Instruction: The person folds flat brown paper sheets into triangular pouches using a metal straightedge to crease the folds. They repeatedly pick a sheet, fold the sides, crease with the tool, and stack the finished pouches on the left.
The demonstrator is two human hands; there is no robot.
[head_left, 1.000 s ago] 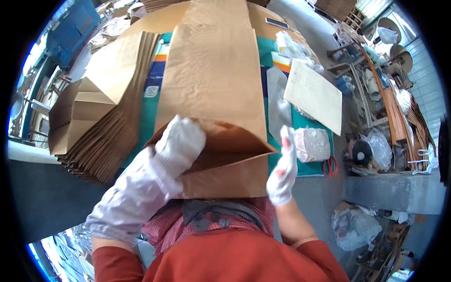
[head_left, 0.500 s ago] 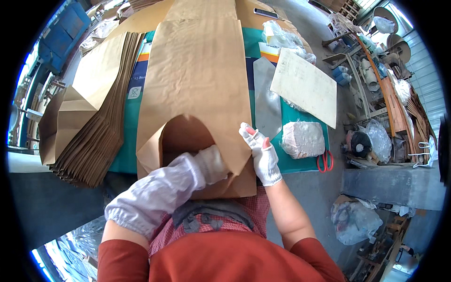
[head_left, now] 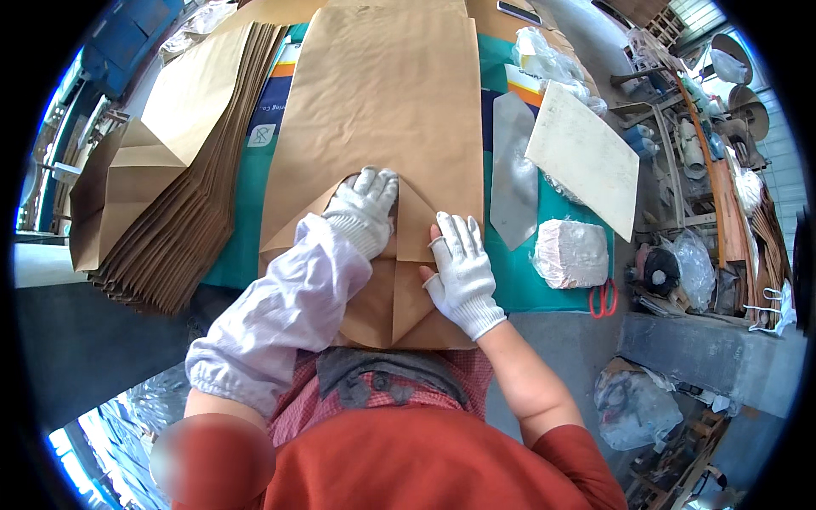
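Observation:
A large brown paper bag lies lengthwise in front of me, its near end spread into flat, creased folds. My left hand, in a white knit glove and a pale sleeve cover, lies on the folded end with fingers stretched forward. Some of the opening is hidden beneath that hand and sleeve. Against the right-hand fold rests my right hand, fingers extended and thumb apart; its glove leaves the thumb and index tips bare. Neither hand grips anything. A fanned stack of folded paper bags sits to the left.
Right of the bag are a grey metal plate, a pale board, a plastic-wrapped white block and red-handled scissors. Farther off lie crumpled clear plastic and a phone. A cluttered rack stands beyond.
The raised bag mouth is now pressed down into flat folds. My left hand has come out of the opening and moved forward onto the paper; my right hand has shifted slightly down onto the fold.

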